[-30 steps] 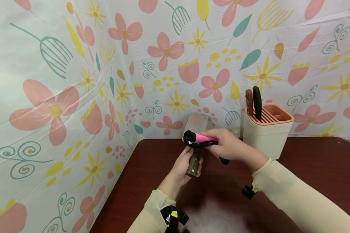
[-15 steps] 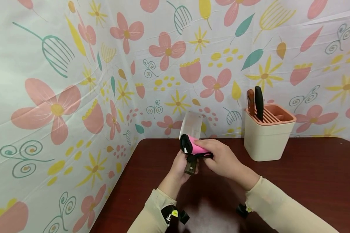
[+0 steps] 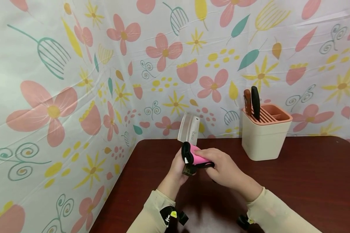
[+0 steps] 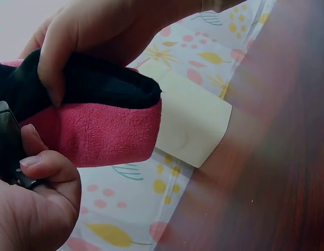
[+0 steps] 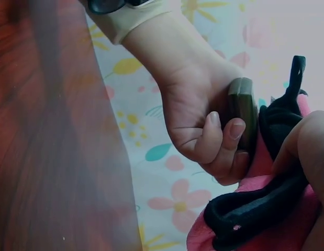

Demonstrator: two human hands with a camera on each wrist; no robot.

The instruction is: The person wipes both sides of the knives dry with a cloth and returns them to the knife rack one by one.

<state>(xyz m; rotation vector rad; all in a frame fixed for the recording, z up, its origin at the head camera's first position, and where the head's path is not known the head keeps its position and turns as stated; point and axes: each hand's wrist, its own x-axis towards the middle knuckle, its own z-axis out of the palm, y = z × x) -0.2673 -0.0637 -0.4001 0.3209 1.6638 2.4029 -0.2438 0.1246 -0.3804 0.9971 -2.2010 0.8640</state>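
My left hand (image 3: 176, 166) grips a cleaver by its dark handle (image 5: 244, 110). The cleaver's broad metal blade (image 3: 189, 127) points up and away, toward the patterned wall covering. In my right hand (image 3: 223, 166) is a folded pink cloth (image 3: 197, 157) with black edging, which lies over the upper part of the handle and hides it in the head view. The right thumb presses on top of the cloth, as the left wrist view also shows for the pink pile (image 4: 114, 133). In the right wrist view the left fingers (image 5: 211, 138) curl round the handle.
A cream knife block (image 3: 263, 142) with an orange slotted top stands on the dark red table (image 3: 309, 181) at the right. A brown knife handle (image 3: 247, 103) and a black handle (image 3: 255, 103) stick up from it. A floral sheet (image 3: 163, 84) covers the walls behind.
My right hand has brought the cloth down and left, over the cleaver's handle. The blade has turned slightly, and more of its face shows below the top. The left arm has hardly moved.
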